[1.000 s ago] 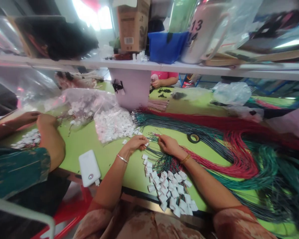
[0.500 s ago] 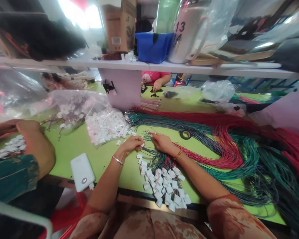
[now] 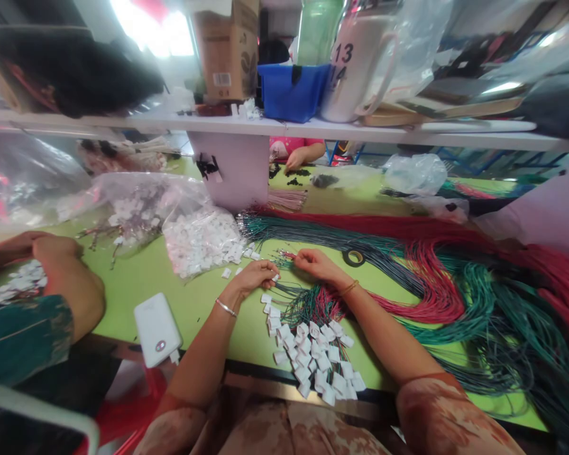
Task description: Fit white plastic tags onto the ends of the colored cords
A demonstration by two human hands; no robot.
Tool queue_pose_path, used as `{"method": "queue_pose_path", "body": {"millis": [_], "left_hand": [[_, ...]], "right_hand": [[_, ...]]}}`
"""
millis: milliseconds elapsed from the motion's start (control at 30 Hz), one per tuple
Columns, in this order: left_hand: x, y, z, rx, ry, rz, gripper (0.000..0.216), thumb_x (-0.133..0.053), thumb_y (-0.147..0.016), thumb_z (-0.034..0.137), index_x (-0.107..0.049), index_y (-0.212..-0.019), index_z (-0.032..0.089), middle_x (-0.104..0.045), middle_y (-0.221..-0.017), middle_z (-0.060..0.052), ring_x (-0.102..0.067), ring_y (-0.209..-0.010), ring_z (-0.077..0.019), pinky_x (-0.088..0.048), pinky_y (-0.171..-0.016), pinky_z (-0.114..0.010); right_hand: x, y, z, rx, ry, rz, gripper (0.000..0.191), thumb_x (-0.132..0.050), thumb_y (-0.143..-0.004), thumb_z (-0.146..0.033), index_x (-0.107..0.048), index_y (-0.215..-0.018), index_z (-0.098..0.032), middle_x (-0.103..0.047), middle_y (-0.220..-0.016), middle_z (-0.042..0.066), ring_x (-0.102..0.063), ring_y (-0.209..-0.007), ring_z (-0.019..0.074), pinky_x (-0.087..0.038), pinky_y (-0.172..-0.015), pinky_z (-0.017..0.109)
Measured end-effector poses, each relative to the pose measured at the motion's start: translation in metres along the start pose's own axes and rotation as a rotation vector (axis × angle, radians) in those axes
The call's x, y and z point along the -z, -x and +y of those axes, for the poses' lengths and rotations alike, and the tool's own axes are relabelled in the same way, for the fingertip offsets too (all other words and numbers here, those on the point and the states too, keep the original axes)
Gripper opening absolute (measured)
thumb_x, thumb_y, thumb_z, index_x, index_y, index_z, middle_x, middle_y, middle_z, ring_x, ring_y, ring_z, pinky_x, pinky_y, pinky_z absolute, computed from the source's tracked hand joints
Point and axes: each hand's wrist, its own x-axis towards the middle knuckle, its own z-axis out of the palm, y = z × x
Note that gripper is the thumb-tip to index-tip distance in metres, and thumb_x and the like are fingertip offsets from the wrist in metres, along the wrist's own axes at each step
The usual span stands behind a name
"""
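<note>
My left hand (image 3: 256, 277) pinches a small white plastic connector (image 3: 275, 278), from which dark wires trail to the right. Just right of it, my right hand (image 3: 317, 263) is closed with fingertips together beside the crimped ends of red and green wires (image 3: 284, 258); whatever lies in its fingertips is too small to make out. Below both hands, a heap of white connectors (image 3: 313, 354) with wires attached hangs at the table's front edge. A few loose connectors (image 3: 226, 273) lie left of my left hand.
A clear bag of white connectors (image 3: 203, 240) lies at left, with a white power bank (image 3: 157, 328) in front. Long red wire bundles (image 3: 436, 297) and a roll of black tape (image 3: 353, 256) lie at right. A co-worker's arm (image 3: 69, 272) rests far left; another person's hand (image 3: 298, 158) is across.
My right hand has risen slightly and moved a little right, its wrist lifting off the wires. My left hand, still pinching the connector, has shifted slightly right.
</note>
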Motion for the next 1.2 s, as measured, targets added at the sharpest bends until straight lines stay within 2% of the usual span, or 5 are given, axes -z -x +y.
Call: {"method": "queue_pose_path", "body": {"millis": [167,267,600,933,1200], "left_hand": [[-0.003,-0.001,-0.002,-0.021,0.016,-0.006,0.008,-0.063,-0.070,0.015,-0.065,-0.077,0.011,-0.065,-0.069,-0.005,-0.058,-0.054,-0.0073,-0.044,-0.053,-0.018],[-0.004,0.000,-0.003,-0.028,0.013,-0.004,0.008,-0.063,-0.072,0.016,-0.064,-0.078,0.011,-0.065,-0.072,-0.005,-0.058,-0.055,-0.0066,-0.044,-0.054,-0.018],[-0.012,-0.006,-0.009,-0.087,0.216,0.006,0.020,-0.073,-0.070,0.023,-0.061,-0.083,0.013,-0.062,-0.070,-0.002,-0.058,-0.060,-0.0075,-0.046,-0.061,-0.020],[-0.011,-0.009,-0.010,-0.129,0.476,-0.025,0.026,-0.076,-0.069,0.021,-0.061,-0.089,0.014,-0.063,-0.086,-0.002,-0.060,-0.071,-0.0083,-0.049,-0.073,-0.023],[-0.012,-0.008,-0.010,-0.135,0.491,-0.021,0.030,-0.080,-0.064,0.024,-0.062,-0.086,0.013,-0.065,-0.088,-0.003,-0.061,-0.073,-0.0085,-0.049,-0.073,-0.022]], "right_hand": [[0.011,-0.011,-0.005,-0.043,0.063,-0.044,0.027,-0.055,-0.073,-0.038,-0.050,-0.057,-0.017,-0.043,-0.050,-0.005,-0.033,-0.049,0.0080,-0.023,-0.049,0.023],[0.013,-0.014,-0.010,-0.027,-0.019,-0.054,0.024,-0.054,-0.075,-0.038,-0.055,-0.065,-0.016,-0.047,-0.055,-0.005,-0.035,-0.052,0.0080,-0.027,-0.051,0.022],[-0.010,-0.029,-0.048,0.123,-0.167,0.079,0.017,-0.054,-0.074,-0.032,-0.056,-0.071,-0.015,-0.054,-0.066,-0.002,-0.044,-0.061,0.0096,-0.035,-0.058,0.022],[-0.019,0.013,-0.017,0.042,-0.080,0.143,0.018,-0.051,-0.076,-0.030,-0.055,-0.067,-0.015,-0.048,-0.059,-0.003,-0.038,-0.057,0.0092,-0.030,-0.054,0.022],[-0.026,0.015,-0.020,0.045,-0.047,0.190,0.016,-0.049,-0.075,-0.027,-0.055,-0.066,-0.015,-0.048,-0.059,-0.003,-0.038,-0.056,0.0092,-0.029,-0.053,0.021]]}}
